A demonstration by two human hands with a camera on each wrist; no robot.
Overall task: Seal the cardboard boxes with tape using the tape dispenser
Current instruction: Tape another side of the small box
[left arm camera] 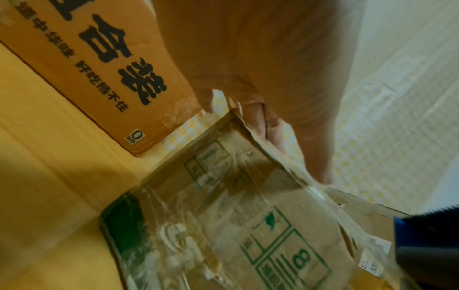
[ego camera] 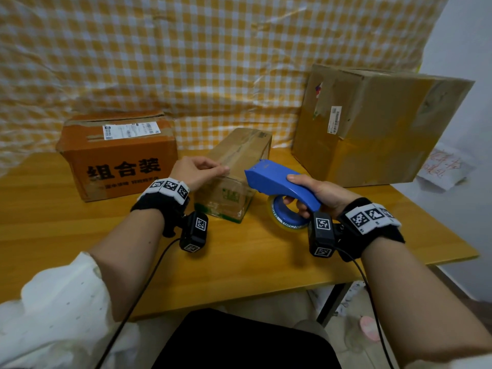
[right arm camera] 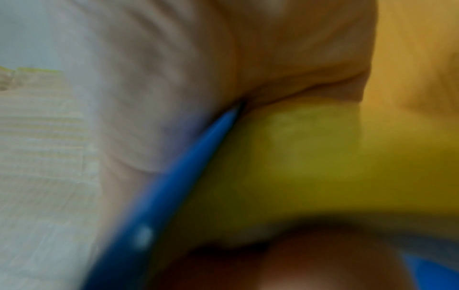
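Note:
A small brown cardboard box (ego camera: 237, 161) with green print and clear tape on its near face (left arm camera: 248, 215) lies in the middle of the wooden table (ego camera: 66, 230). My left hand (ego camera: 210, 169) rests on its near top edge, and the thumb (left arm camera: 320, 166) presses on the taped edge while the fingers lie on the top. My right hand (ego camera: 303, 193) grips the handle of the blue tape dispenser (ego camera: 277, 179), which hangs just right of the box with its toothed nose (left arm camera: 427, 225) pointing at it. The tape roll (ego camera: 287, 219) hangs under the dispenser. The right wrist view is blurred and shows only palm, blue plastic (right arm camera: 174, 176) and yellowish roll (right arm camera: 298, 157).
An orange box with black characters (ego camera: 117, 155) stands at the left rear of the table. A large brown box (ego camera: 372, 123) stands at the right rear. A yellow checked cloth (ego camera: 186, 62) hangs behind. The table's front edge lies close to my lap, and cables trail from both wrist cameras.

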